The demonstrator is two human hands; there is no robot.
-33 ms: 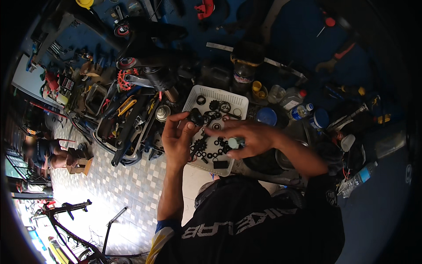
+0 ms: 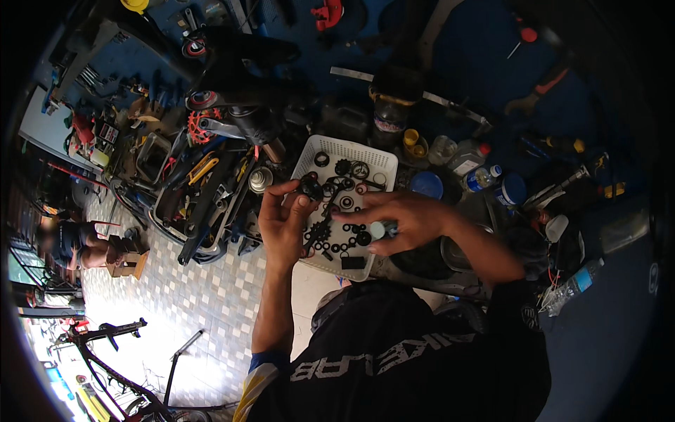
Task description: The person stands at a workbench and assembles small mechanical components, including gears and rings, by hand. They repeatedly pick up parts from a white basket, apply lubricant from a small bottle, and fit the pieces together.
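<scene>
My left hand pinches a small round black bicycle part between thumb and fingers, above the left side of a white perforated basket. My right hand hovers over the basket's right side, index finger stretched toward the black part but apart from it. Its other fingers and thumb close round a small object with a pale grey-green round end; its kind is hidden by the hand. Beneath the hands lie several black rings, small gears, a toothed black sprocket, a bearing and a black rectangular piece.
A bike frame with a red chainring stands beyond the basket at left, over a tray of tools. A metal spray can is near my left hand. Blue-lidded tubs and bottles stand right. A person sits far left.
The black part has turned slightly in my left fingers, showing a different face. My right index finger has drawn back a little to the right.
</scene>
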